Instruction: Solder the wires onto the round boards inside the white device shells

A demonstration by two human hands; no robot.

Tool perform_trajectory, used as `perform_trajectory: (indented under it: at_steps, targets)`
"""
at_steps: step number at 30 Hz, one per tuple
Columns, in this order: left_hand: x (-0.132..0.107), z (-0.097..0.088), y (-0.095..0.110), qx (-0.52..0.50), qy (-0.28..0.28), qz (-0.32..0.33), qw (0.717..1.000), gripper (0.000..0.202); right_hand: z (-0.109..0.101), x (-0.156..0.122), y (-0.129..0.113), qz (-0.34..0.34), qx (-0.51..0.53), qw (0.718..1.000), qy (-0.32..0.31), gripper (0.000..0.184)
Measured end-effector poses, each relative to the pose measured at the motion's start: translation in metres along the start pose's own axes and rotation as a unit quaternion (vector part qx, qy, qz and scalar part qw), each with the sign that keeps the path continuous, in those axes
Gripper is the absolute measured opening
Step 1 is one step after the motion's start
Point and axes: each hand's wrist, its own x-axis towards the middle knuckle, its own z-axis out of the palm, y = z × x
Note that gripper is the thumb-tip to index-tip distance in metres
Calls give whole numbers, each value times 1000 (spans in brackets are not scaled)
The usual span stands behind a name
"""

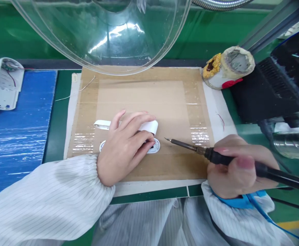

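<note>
My right hand (pixel 238 167) grips a soldering iron (pixel 218 157) by its black handle. The iron's metal tip points left and stays a little right of a white oval circuit board (pixel 155 146). My left hand (pixel 127 145) lies over this board and a white plastic housing (pixel 151 126) beyond it, hiding much of both. Its outer fingers rest along the housing, while thumb and index finger are pinched together above the board's right end. What sits in that pinch is too small to make out. Both pieces lie on a brown cardboard sheet (pixel 141 95).
A round transparent cover (pixel 111 44) hangs over the back of the cardboard. At back right stands a crusted pot (pixel 225 66) beside a black box (pixel 262 89). White housings (pixel 7 85) with wires lie on a blue board (pixel 23 133) at left. A loose wire (pixel 86 85) crosses the cardboard's edge.
</note>
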Motion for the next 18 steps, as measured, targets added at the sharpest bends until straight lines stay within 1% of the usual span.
perform_trajectory:
  at_steps: [1,2,3,4,5,7,9,10,12,13,14,15,16,17,18]
  targets:
    - [0,-1,0,-6,2,-1,1000,15,3,0,0,-1,9,999,32,22]
    - [0,-4,0,-18,3,-2,1000,14,5,-1,-1,9,15,999,43,22]
    - [0,-7,0,-39,0,-2,999,10,5,-1,-1,25,19,999,37,21]
    - [0,-12,-2,-69,-3,-5,998,7,4,-1,-3,47,18,999,13,20]
    - [-1,-18,-4,-103,-2,-10,995,8,2,-1,-5,73,12,997,-19,19]
    - [-2,-31,-9,-138,20,-12,990,17,-2,-2,-8,146,-7,983,-106,21]
    - [-3,-42,-14,-98,38,10,994,24,-2,-4,-11,219,-5,957,-189,36]
    - [-4,-45,-16,-61,30,37,997,24,-1,-5,-12,239,6,946,-221,46]
    - [-4,-49,-19,-1,-13,115,993,18,5,-10,-13,240,24,933,-268,67]
    - [-4,-49,-19,9,-35,149,988,17,9,-13,-14,228,22,930,-286,73]
    - [-3,-49,-19,6,-45,165,985,17,13,-15,-14,213,16,929,-301,76]
    - [-1,-48,-19,-9,-51,164,985,18,17,-17,-15,198,8,928,-316,77]
    - [1,-46,-18,-35,-55,148,987,19,21,-19,-16,183,0,927,-329,77]
    - [4,-43,-18,-63,-58,134,987,21,24,-20,-17,167,-10,927,-337,77]
    - [6,-40,-18,-87,-61,135,985,22,27,-21,-18,151,-23,929,-337,76]
